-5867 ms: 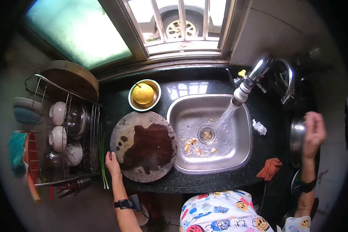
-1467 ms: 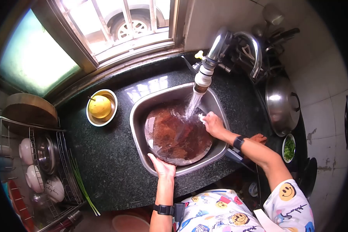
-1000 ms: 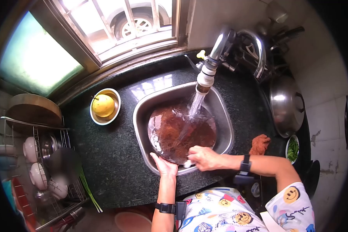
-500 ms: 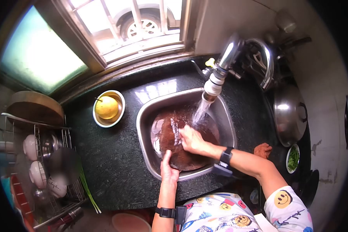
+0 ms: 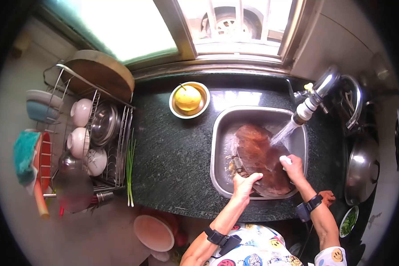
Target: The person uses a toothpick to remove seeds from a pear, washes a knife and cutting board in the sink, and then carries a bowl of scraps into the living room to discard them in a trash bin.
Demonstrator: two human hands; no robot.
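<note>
Board (image 5: 262, 155) slants lengthwise, far-left to near-right, left grip (image 5: 243, 186) clasping it, right grip (image 5: 295, 169) pinching white wad (image 5: 284, 159).

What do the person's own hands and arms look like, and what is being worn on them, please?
The left hand and right hand are ungloved. Each wrist wears a black strap with a dark, boxy device. The right sleeve is white, with a smiley-face print.

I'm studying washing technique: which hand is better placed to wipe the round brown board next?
Likely the right hand: it holds a white wad at the right side of the round brown board, near the clear running water. The left hand seems busy gripping the board's near-left edge.
</note>
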